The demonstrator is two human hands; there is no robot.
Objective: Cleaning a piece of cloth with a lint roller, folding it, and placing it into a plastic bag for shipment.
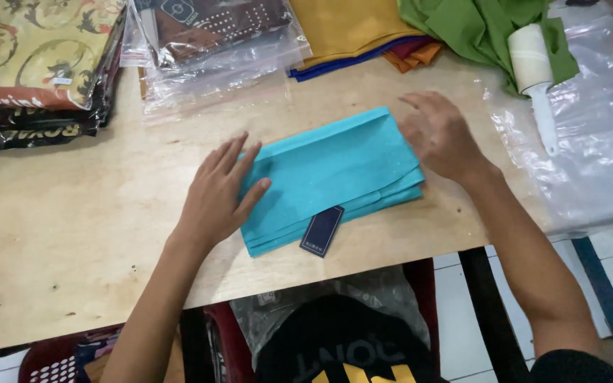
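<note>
Both hands, left [218, 191] and right [443, 138], press flat and open on opposite ends of the folded turquoise cloth [331, 174].

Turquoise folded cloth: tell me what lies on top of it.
On the turquoise cloth: left hand, right hand, dark blue tag. Cloth beneath the palms is hidden.

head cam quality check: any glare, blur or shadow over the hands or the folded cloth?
Head view: even, soft light; the turquoise folded cloth and left hand are sharp, with only faint shadows beneath. The right hand shows slight motion blur at the fingertips. Glare sits on the clear plastic bags at right and the wrapped packets up top.
</note>
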